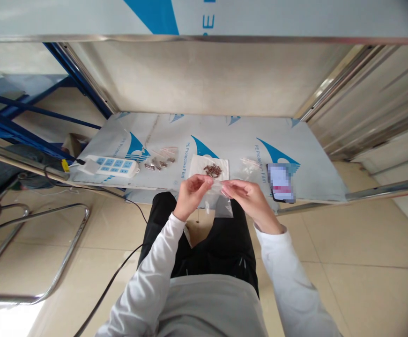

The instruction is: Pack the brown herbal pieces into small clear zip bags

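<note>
My left hand and my right hand face each other just over the table's front edge. Both pinch the top of a small clear plastic bag, which hangs down in front of my knees. Just beyond my fingertips, a heap of small brownish metal parts lies on a white cloth or paper sheet. Further left sit several more small metal pieces, with clear plastic bags behind them. To the right lies another clear bag.
A white power strip with blue sockets lies at the table's left, its black cable trailing to the floor. A phone rests near the right front edge. Overhead hangs a film-covered shelf. A chair's metal frame stands left.
</note>
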Motion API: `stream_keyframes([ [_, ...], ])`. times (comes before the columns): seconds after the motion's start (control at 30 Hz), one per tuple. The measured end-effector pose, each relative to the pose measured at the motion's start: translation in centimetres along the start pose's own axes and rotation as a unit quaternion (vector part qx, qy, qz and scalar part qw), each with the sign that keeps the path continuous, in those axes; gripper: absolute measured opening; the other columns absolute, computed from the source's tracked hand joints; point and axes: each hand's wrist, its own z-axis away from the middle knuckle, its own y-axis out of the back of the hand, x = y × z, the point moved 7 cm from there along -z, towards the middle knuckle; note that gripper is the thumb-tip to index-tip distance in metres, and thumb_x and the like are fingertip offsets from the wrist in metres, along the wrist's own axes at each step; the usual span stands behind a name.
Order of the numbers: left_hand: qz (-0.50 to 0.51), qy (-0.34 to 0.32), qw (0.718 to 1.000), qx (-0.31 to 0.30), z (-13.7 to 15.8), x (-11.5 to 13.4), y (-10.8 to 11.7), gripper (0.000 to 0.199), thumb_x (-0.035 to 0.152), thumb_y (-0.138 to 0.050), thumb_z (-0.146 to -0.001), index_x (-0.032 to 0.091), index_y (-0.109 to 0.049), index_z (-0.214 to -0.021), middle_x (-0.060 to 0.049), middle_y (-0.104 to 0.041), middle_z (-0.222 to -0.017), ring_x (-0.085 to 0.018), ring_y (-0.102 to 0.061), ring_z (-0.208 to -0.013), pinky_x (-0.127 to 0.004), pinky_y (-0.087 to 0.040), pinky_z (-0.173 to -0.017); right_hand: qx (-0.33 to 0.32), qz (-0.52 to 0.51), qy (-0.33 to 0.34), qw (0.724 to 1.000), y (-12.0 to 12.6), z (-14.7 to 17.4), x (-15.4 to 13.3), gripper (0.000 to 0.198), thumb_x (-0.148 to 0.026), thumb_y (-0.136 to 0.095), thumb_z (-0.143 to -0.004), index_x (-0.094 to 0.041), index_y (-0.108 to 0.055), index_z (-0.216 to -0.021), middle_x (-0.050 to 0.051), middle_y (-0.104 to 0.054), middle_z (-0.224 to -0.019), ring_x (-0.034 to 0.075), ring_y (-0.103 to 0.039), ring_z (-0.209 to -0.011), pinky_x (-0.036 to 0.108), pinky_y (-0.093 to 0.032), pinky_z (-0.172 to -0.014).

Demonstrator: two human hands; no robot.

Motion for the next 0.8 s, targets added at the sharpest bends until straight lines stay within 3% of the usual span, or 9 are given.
stream_keyframes([
  [0.07, 0.055, 0.065, 0.995, -0.050, 0.8, -0.9, -1.5, 0.044, 0.049, -0.075, -0.070, 0.013, -0.069, -0.096, -0.009, -0.072, -0.092, -0.016, -0.066, -0.076, -0.026, -0.053, -0.068, 0.036, 0.000, 0.014, 0.999, 0.1, 0.3, 0.1, 0.038, -0.049, -0.068, -0.078, -0.016, -0.073, -0.096, 0.009, -0.075, -0.091, 0.024, -0.070, -0.084, 0.035, -0.056, -0.076],
  [0.17, 0.077, 0.147, 0.980, -0.107, 2.3, -2.5, -3.0, 0.039, 0.046, -0.080, -0.064, 0.011, -0.072, -0.081, -0.005, -0.070, -0.071, -0.014, -0.064, -0.063, -0.026, -0.051, -0.062, 0.091, -0.012, 0.003, 0.996, 0.5, 0.6, 0.7, 0.037, -0.050, -0.069, -0.077, -0.016, -0.073, -0.090, 0.008, -0.075, -0.089, 0.025, -0.070, -0.084, 0.035, -0.056, -0.075],
  [0.23, 0.079, 0.177, 0.975, -0.110, 3.0, -3.3, -3.1, 0.035, 0.044, -0.081, -0.063, 0.011, -0.073, -0.073, -0.002, -0.068, -0.062, -0.012, -0.061, -0.056, -0.026, -0.050, -0.059, 0.103, -0.030, -0.026, 0.994, 0.7, 0.8, 1.4, 0.038, -0.051, -0.071, -0.074, -0.016, -0.073, -0.086, 0.008, -0.075, -0.086, 0.025, -0.070, -0.082, 0.034, -0.056, -0.072],
  [0.37, 0.097, 0.209, 0.966, -0.117, 3.9, -4.6, -3.1, 0.036, 0.041, -0.085, -0.058, 0.012, -0.074, -0.076, -0.003, -0.070, -0.066, -0.012, -0.062, -0.056, -0.026, -0.051, -0.060, 0.089, -0.057, -0.077, 0.991, 0.9, 1.5, 2.8, 0.041, -0.053, -0.073, -0.071, -0.014, -0.073, -0.087, 0.010, -0.075, -0.085, 0.020, -0.068, -0.067, 0.032, -0.056, -0.063],
  [0.5, 0.104, 0.253, 0.955, -0.114, 5.0, -6.9, -3.6, 0.043, 0.045, -0.085, -0.055, 0.011, -0.073, -0.078, -0.006, -0.072, -0.068, -0.013, -0.064, -0.056, -0.026, -0.051, -0.059, 0.150, -0.057, -0.086, 0.983, 4.1, 0.3, 4.9, 0.048, -0.054, -0.075, -0.067, -0.014, -0.071, -0.094, 0.010, -0.075, -0.083, 0.019, -0.067, -0.059, 0.034, -0.057, -0.059],
  [0.6, 0.093, 0.254, 0.958, -0.092, 5.6, -8.2, -3.7, 0.046, 0.050, -0.083, -0.057, 0.011, -0.073, -0.081, -0.008, -0.073, -0.073, -0.013, -0.064, -0.056, -0.025, -0.050, -0.057, 0.243, 0.011, -0.058, 0.968, 8.6, -2.7, 6.6, 0.051, -0.055, -0.070, -0.070, -0.012, -0.069, -0.098, 0.012, -0.074, -0.087, 0.022, -0.068, -0.064, 0.037, -0.058, -0.064],
  [0.67, 0.077, 0.234, 0.966, -0.082, 5.6, -8.3, -3.8, 0.045, 0.052, -0.079, -0.063, 0.012, -0.072, -0.083, -0.008, -0.073, -0.074, -0.013, -0.063, -0.057, -0.025, -0.049, -0.056, 0.288, 0.114, -0.037, 0.950, 11.0, -4.8, 7.3, 0.049, -0.050, -0.063, -0.076, -0.010, -0.066, -0.104, 0.013, -0.073, -0.089, 0.025, -0.069, -0.074, 0.042, -0.057, -0.073],
  [0.73, 0.062, 0.214, 0.972, -0.075, 5.4, -7.9, -3.8, 0.044, 0.053, -0.076, -0.067, 0.013, -0.072, -0.084, -0.008, -0.073, -0.074, -0.013, -0.063, -0.058, -0.025, -0.049, -0.058, 0.315, 0.190, -0.019, 0.930, 12.1, -6.3, 7.5, 0.051, -0.040, -0.064, -0.076, -0.007, -0.061, -0.116, 0.018, -0.069, -0.101, 0.030, -0.066, -0.091, 0.050, -0.050, -0.088],
  [0.8, 0.049, 0.197, 0.977, -0.071, 5.2, -7.3, -3.7, 0.042, 0.053, -0.074, -0.069, 0.014, -0.072, -0.084, -0.008, -0.073, -0.074, -0.014, -0.064, -0.060, -0.027, -0.051, -0.060, 0.338, 0.289, 0.019, 0.896, 11.7, -6.6, 6.9, 0.059, -0.030, -0.064, -0.077, -0.006, -0.052, -0.128, 0.024, -0.058, -0.122, 0.035, -0.054, -0.114, 0.055, -0.039, -0.100],
])
